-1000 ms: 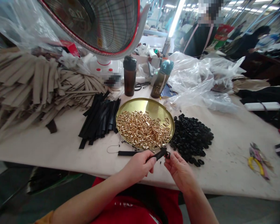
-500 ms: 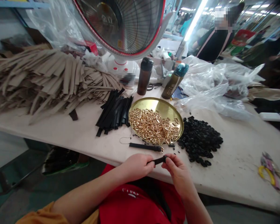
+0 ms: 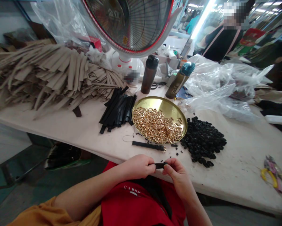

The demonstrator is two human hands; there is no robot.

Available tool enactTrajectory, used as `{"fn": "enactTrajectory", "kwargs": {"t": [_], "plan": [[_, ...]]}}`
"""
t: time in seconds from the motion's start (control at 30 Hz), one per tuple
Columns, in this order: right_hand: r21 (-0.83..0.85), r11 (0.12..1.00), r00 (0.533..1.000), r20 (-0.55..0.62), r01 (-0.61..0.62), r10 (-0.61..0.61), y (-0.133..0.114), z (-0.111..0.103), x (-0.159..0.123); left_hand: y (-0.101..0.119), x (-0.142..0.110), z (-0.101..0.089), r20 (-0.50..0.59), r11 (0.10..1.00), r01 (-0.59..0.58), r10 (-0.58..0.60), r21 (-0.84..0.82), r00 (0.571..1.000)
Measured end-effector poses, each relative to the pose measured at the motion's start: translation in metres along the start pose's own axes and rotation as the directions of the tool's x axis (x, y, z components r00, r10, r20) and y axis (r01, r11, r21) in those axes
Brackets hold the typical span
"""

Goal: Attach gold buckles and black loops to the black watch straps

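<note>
- The left hand (image 3: 137, 166) is closing its fingers around one end of a short black strap (image 3: 160, 165), gripping it at the near table edge.
- The right hand (image 3: 176, 172) is pinching the strap's other end between thumb and fingertips; the two hands are sitting close together with the strap bridging them, just above the person's red apron.
- One more black strap (image 3: 148, 145), with a small gold piece at its right end, is lying flat on the table (image 3: 237, 163), between the hands and the tray.
- One round gold tray (image 3: 169, 108) is holding a heap of gold metal clips (image 3: 156, 125), too many to count.
- One pile of small black rings (image 3: 203, 141) is lying just right of the tray, also too many to count, with a few stray ones near it.
- One stack of black strips (image 3: 118, 110) is lying just left of the tray, and one big heap of tan strips (image 3: 53, 75) is spreading further left.
- Two bottles are standing behind the tray: a dark brown one (image 3: 149, 74) and an olive one with a teal cap (image 3: 179, 80).
- One fan (image 3: 129, 25) is standing behind them.
- One yellow-handled pair of pliers (image 3: 270, 175) is lying well apart to the right.
</note>
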State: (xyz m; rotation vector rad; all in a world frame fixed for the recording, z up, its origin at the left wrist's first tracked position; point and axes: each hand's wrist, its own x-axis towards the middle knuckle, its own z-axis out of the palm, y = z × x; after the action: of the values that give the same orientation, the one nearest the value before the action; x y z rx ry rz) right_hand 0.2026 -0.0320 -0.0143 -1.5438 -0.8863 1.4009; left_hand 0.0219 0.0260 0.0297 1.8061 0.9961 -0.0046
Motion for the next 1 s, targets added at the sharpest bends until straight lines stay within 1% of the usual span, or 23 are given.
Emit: {"fn": "enactTrajectory", "kwargs": {"t": [0.03, 0.13, 0.17, 0.23, 0.3, 0.37, 0.43, 0.5, 0.53, 0.57, 0.6, 0.67, 0.7, 0.73, 0.77, 0.83, 0.87, 0.9, 0.93, 0.97, 1.0], "plan": [[-0.011, 1.000, 1.000, 0.008, 0.006, -0.005, -0.001, 0.000, 0.000, 0.000, 0.000, 0.001, -0.018, 0.999, -0.019, 0.020, 0.031, 1.000], [-0.008, 1.000, 1.000, 0.025, 0.006, -0.005, -0.001, 0.003, 0.001, 0.000, 0.003, 0.003, -0.079, 0.977, -0.080, 0.097, 0.198, 0.992], [0.015, 1.000, 0.999, 0.032, -0.004, 0.004, -0.001, 0.004, 0.002, 0.001, 0.005, 0.004, -0.075, 0.967, -0.089, 0.110, 0.239, 0.991], [0.079, 0.996, 0.999, 0.046, -0.030, 0.027, 0.002, 0.007, 0.004, 0.001, 0.011, 0.006, -0.060, 0.957, -0.103, 0.123, 0.271, 0.991], [0.125, 0.991, 0.998, 0.058, -0.048, 0.041, 0.006, 0.008, 0.007, 0.003, 0.017, 0.009, -0.066, 0.965, -0.116, 0.135, 0.236, 0.989], [0.142, 0.989, 0.997, 0.061, -0.048, 0.039, 0.009, 0.004, 0.011, 0.003, 0.021, 0.010, -0.064, 0.981, -0.121, 0.132, 0.154, 0.989], [0.153, 0.987, 0.998, 0.044, -0.041, 0.035, 0.012, -0.001, 0.014, 0.002, 0.023, 0.008, 0.001, 0.994, -0.101, 0.101, 0.047, 0.995], [0.192, 0.980, 0.999, -0.007, -0.045, 0.047, 0.016, -0.004, 0.017, 0.000, 0.022, 0.005, 0.106, 0.998, -0.048, 0.052, -0.042, 0.993], [0.224, 0.973, 0.997, -0.040, -0.051, 0.061, 0.019, -0.003, 0.018, -0.001, 0.022, 0.004, 0.133, 0.997, -0.028, 0.037, -0.069, 0.990], [0.260, 0.964, 0.995, -0.059, -0.059, 0.077, 0.022, -0.001, 0.018, -0.002, 0.022, 0.004, 0.128, 0.996, -0.023, 0.034, -0.085, 0.991], [0.295, 0.953, 0.994, -0.060, -0.067, 0.088, 0.025, 0.003, 0.018, -0.002, 0.022, 0.004, 0.091, 0.995, -0.035, 0.044, -0.093, 0.995], [0.341, 0.936, 0.996, -0.002, -0.087, 0.093, 0.029, 0.013, 0.018, -0.003, 0.024, 0.006, -0.023, 0.991, -0.079, 0.077, -0.106, 0.997], [0.337, 0.937, 0.996, 0.031, -0.090, 0.085, 0.028, 0.017, 0.018, -0.003, 0.026, 0.007, -0.068, 0.988, -0.096, 0.088, -0.124, 0.994], [0.305, 0.949, 0.997, 0.052, -0.078, 0.066, 0.026, 0.018, 0.018, -0.003, 0.028, 0.007, -0.096, 0.983, -0.110, 0.096, -0.150, 0.991], [0.250, 0.967, 0.998, 0.048, -0.045, 0.034, 0.022, 0.016, 0.020, -0.004, 0.029, 0.006, -0.114, 0.976, -0.122, 0.103, -0.181, 0.988], [0.068, 0.995, 0.997, -0.026, 0.076, -0.074, 0.009, 0.004, 0.029, -0.008, 0.032, 0.003, -0.154, 0.961, -0.124, 0.087, -0.248, 0.984], [-0.043, 0.988, 0.985, -0.082, 0.152, -0.155, 0.000, -0.005, 0.037, -0.010, 0.034, 0.001, -0.177, 0.954, -0.108, 0.059, -0.281, 0.982], [-0.164, 0.964, 0.962, -0.142, 0.209, -0.233, -0.010, -0.014, 0.047, -0.013, 0.035, 0.000, -0.197, 0.946, -0.080, 0.018, -0.314, 0.980], [-0.308, 0.919, 0.933, -0.183, 0.246, -0.311, -0.019, -0.021, 0.057, -0.016, 0.036, -0.001, -0.212, 0.936, -0.048, -0.029, -0.348, 0.977], [-0.475, 0.836, 0.895, -0.190, 0.275, -0.403, -0.028, -0.026, 0.069, -0.018, 0.036, -0.001, -0.219, 0.924, -0.018, -0.071, -0.382, 0.973], [-0.652, 0.705, 0.872, -0.136, 0.278, -0.470, -0.036, -0.029, 0.081, -0.020, 0.037, 0.000, -0.222, 0.912, -0.002, -0.098, -0.410, 0.970]]}}
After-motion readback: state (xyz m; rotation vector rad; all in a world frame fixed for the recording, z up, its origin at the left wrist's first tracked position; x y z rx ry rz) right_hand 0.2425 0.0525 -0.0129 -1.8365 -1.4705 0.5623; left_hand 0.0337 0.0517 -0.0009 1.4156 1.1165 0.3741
